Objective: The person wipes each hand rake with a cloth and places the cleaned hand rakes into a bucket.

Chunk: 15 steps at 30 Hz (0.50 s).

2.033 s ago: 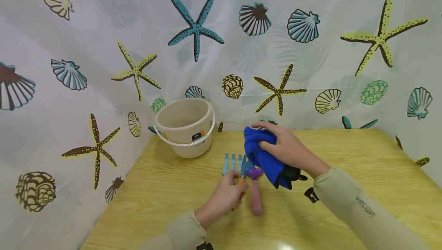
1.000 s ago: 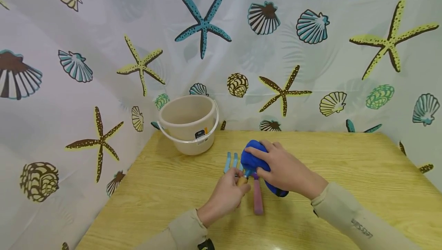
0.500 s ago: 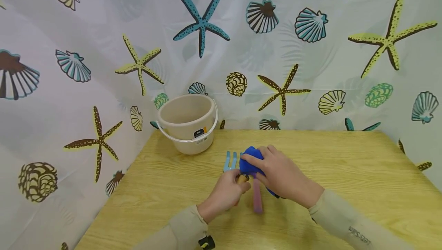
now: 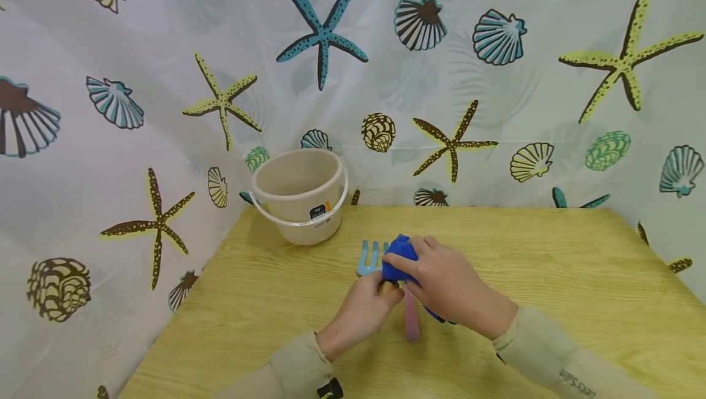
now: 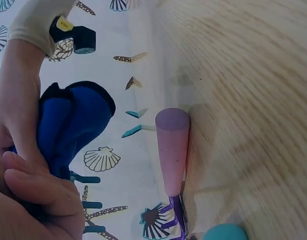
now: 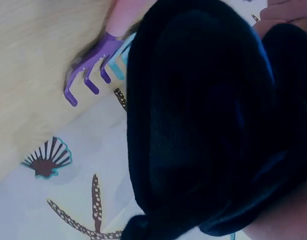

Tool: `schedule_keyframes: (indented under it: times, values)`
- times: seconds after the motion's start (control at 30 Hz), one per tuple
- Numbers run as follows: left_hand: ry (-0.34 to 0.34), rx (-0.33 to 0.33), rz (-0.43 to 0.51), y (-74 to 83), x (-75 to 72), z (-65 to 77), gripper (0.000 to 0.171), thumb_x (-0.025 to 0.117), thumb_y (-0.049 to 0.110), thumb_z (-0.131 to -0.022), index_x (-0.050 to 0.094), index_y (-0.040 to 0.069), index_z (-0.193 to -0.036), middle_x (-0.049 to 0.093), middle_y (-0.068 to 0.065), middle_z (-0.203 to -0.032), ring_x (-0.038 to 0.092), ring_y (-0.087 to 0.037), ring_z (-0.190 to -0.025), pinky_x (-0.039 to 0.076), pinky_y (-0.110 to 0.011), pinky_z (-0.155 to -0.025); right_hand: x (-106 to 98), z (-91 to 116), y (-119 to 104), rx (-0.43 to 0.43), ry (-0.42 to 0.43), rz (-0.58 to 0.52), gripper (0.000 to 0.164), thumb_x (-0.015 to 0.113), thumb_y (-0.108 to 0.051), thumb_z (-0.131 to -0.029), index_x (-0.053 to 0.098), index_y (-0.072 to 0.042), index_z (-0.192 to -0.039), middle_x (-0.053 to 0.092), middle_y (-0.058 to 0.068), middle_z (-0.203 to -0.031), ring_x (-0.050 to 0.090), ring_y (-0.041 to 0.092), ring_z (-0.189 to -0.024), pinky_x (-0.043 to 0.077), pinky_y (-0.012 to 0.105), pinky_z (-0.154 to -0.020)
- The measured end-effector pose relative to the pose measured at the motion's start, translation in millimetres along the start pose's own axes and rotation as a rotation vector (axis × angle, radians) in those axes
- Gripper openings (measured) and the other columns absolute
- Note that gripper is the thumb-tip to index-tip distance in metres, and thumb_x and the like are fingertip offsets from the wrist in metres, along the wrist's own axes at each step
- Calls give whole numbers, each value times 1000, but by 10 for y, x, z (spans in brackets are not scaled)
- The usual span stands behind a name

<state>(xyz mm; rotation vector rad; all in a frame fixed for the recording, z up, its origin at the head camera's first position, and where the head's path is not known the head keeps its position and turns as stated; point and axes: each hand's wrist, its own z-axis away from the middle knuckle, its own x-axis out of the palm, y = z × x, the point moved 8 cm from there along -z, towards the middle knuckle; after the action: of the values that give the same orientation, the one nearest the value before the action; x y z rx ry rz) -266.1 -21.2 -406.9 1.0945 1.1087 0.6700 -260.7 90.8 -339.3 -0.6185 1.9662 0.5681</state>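
Observation:
My left hand [image 4: 361, 310] grips the yellow handle [image 4: 388, 287] of a small hand rake, whose teal tines [image 5: 92, 205] show in the left wrist view. My right hand [image 4: 449, 276] holds a bunched blue cloth [image 4: 399, 258] with black edging around the rake's head, just above the left fingers. Most of that head is hidden by the cloth. Beneath the hands, a purple rake with a pink handle [image 4: 410, 319] lies on the table. Beside it lies a light blue rake [image 4: 364, 261], largely covered by the left hand; a rounded teal end [image 5: 226, 233] shows in the left wrist view.
A beige bucket [image 4: 298, 215] with a clear handle stands at the back left of the wooden table [image 4: 524, 252]. A white curtain [image 4: 386, 92] printed with shells and starfish hangs around the back and sides.
My right hand has brought the cloth down and left onto the rake's head and bunched it there. The left hand keeps its grip, nearly still. Over the last half second little moves.

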Motion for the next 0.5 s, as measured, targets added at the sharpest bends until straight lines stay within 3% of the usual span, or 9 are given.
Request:
schedule_keyframes:
  times: [0.1, 0.2, 0.37, 0.5]
  values:
    - [11, 23, -20, 26, -6, 6, 19, 56, 22, -100, 66, 7, -103, 44, 5, -57, 40, -10, -42, 32, -25, -40, 9, -62, 13, -5, 5, 31, 48, 81, -26, -85, 67, -26, -131, 64, 18, -118, 64, 33, -101, 60, 45, -76]
    - [20, 39, -57, 41, -4, 19, 18, 56, 20, -99, 61, 10, -84, 43, 7, -58, 39, -8, -44, 32, -23, -42, 59, -114, 125, 43, -18, 54, 47, 80, -25, -86, 67, -26, -131, 65, 18, -116, 64, 35, -101, 61, 46, -75]
    - [32, 71, -122, 77, -19, 45, 21, 57, 20, -98, 57, 13, -78, 41, 8, -61, 37, -7, -51, 31, -22, -48, 79, -130, 259, 117, -43, 79, 44, 80, -25, -86, 67, -24, -129, 64, 19, -114, 64, 36, -100, 61, 47, -73]
    - [35, 89, -139, 87, -50, 50, 20, 56, 19, -98, 57, 13, -79, 42, 7, -62, 38, -7, -52, 31, -22, -48, 19, -131, 127, 68, -36, 85, 46, 82, -26, -85, 68, -25, -128, 64, 18, -116, 65, 35, -100, 61, 47, -75]
